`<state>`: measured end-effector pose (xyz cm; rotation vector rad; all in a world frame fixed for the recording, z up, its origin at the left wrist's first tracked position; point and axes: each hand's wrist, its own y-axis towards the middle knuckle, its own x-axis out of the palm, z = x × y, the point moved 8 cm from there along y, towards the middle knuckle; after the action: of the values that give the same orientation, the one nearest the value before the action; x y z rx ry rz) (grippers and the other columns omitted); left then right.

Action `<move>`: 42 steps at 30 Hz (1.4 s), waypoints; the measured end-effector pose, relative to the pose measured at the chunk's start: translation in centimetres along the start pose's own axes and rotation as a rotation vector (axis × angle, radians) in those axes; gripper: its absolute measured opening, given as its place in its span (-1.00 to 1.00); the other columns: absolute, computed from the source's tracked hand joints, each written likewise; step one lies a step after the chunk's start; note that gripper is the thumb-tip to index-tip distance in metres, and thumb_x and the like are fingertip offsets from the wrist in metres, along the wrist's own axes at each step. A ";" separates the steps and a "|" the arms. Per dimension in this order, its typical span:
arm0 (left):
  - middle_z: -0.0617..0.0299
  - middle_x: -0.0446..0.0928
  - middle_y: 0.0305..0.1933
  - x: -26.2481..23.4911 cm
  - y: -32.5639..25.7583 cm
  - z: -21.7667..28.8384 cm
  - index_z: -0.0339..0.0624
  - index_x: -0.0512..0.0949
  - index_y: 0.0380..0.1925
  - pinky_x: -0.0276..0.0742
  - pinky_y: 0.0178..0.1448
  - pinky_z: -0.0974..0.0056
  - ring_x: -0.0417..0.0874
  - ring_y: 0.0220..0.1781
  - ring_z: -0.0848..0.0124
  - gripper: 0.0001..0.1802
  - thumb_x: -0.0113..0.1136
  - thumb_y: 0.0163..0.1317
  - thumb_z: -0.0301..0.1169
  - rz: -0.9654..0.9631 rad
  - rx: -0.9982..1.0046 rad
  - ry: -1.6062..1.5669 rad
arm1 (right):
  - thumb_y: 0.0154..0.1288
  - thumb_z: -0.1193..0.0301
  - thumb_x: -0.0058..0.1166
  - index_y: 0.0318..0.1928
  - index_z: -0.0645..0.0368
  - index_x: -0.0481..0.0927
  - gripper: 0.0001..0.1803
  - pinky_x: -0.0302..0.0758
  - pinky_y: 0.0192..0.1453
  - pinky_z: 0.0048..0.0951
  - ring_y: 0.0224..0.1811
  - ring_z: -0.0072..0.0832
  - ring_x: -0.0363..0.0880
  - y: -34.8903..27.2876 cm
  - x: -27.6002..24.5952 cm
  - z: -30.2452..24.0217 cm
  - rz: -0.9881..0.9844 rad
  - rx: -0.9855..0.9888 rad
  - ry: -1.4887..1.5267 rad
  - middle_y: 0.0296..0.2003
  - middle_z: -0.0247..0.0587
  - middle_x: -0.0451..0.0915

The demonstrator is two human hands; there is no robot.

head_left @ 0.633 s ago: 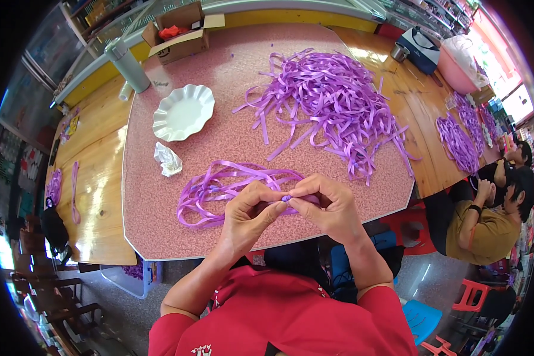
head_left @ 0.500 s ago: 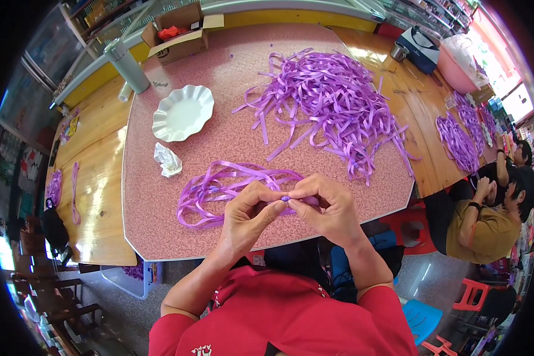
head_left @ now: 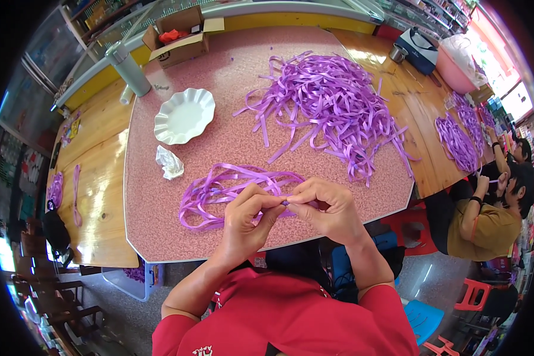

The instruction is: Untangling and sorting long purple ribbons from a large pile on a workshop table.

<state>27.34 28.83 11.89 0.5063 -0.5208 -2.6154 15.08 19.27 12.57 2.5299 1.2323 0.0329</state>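
Observation:
My left hand and my right hand meet above the near part of the pink-topped table, thumbs and forefingers pinched together. Between the fingertips is a small darker purple bit of ribbon; whether it is a knot or a separate piece is too small to tell. Just beyond and to the left of my hands, a loosely looped bundle of purple ribbon lies on the tabletop. A large tangled heap of purple ribbons rests farther off to the right.
On the left side stand a white scalloped dish, a crumpled white tissue, a grey-green bottle and an open cardboard box. At the right, a person in a mustard shirt sits beside more ribbons on a wooden table.
My fingers have shifted slightly around the small purple bit, and less of it shows. The seated person at right has moved their hands.

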 end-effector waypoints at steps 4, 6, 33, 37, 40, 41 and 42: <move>0.13 0.50 -0.44 0.1 0.0 1.2 -0.28 0.64 -0.24 0.40 -0.43 0.26 0.52 -0.47 0.31 -0.77 0.37 0.08 -0.68 0.048 0.198 0.153 | 0.22 0.66 0.27 -0.23 0.29 0.68 -0.88 0.44 -0.39 -0.60 -0.36 -0.69 0.56 -0.4 0.1 1.2 0.031 0.164 0.132 -0.28 -0.27 0.63; 0.13 0.50 -0.45 0.2 0.1 1.4 -0.28 0.64 -0.24 0.40 -0.43 0.26 0.52 -0.47 0.29 -0.77 0.36 0.07 -0.69 0.038 0.230 0.208 | 0.21 0.68 0.27 -0.20 0.29 0.68 -0.86 0.42 -0.39 -0.63 -0.37 -0.71 0.54 -0.2 0.0 0.4 0.012 0.076 -0.033 -0.27 -0.27 0.63; 0.28 0.49 -0.28 1.4 0.4 -4.6 -0.26 0.65 -0.20 0.35 -0.24 0.45 0.46 -0.29 0.57 -0.88 0.32 0.26 -0.56 0.004 -0.183 -0.265 | 0.32 0.63 0.21 -0.02 0.37 0.63 -0.77 0.67 -0.05 -0.48 -0.13 -0.49 0.66 -0.1 -0.2 4.5 0.061 0.237 0.319 -0.12 -0.14 0.62; 0.28 0.50 -0.27 0.8 0.9 -2.8 -0.24 0.64 -0.18 0.35 -0.29 0.44 0.46 -0.33 0.56 -0.86 0.32 0.25 -0.57 -0.003 -0.118 -0.174 | 0.33 0.62 0.22 0.02 0.37 0.61 -0.74 0.61 -0.01 -0.55 -0.08 -0.57 0.62 -0.4 -0.8 3.4 0.061 0.169 0.208 -0.06 -0.19 0.60; 0.29 0.50 -0.24 1.3 0.8 -2.4 -0.24 0.61 -0.16 0.36 -0.25 0.44 0.46 -0.31 0.56 -0.83 0.32 0.24 -0.59 -0.038 -0.073 -0.137 | 0.30 0.65 0.22 -0.04 0.37 0.62 -0.78 0.60 -0.21 -0.59 -0.23 -0.57 0.63 -0.4 -0.7 2.9 0.104 0.110 0.136 -0.13 -0.15 0.61; 0.28 0.50 -0.24 1.3 0.6 -2.6 -0.24 0.60 -0.14 0.38 -0.24 0.44 0.47 -0.29 0.56 -0.80 0.33 0.24 -0.58 -0.016 -0.103 -0.217 | 0.30 0.65 0.22 -0.04 0.37 0.62 -0.78 0.60 -0.21 -0.59 -0.23 -0.57 0.63 -0.4 -0.6 2.7 0.099 0.105 0.137 -0.13 -0.15 0.61; 0.27 0.51 -0.23 1.4 0.4 -2.9 -0.24 0.59 -0.11 0.40 -0.22 0.44 0.48 -0.28 0.56 -0.78 0.33 0.24 -0.57 0.005 -0.133 -0.299 | 0.30 0.66 0.22 -0.05 0.37 0.63 -0.79 0.59 -0.21 -0.60 -0.23 -0.57 0.64 -0.4 -0.5 2.5 0.093 0.111 0.130 -0.14 -0.15 0.61</move>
<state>27.55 27.07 9.16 0.0711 -0.4327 -2.7122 14.88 18.35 10.11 2.7185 1.1929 0.1570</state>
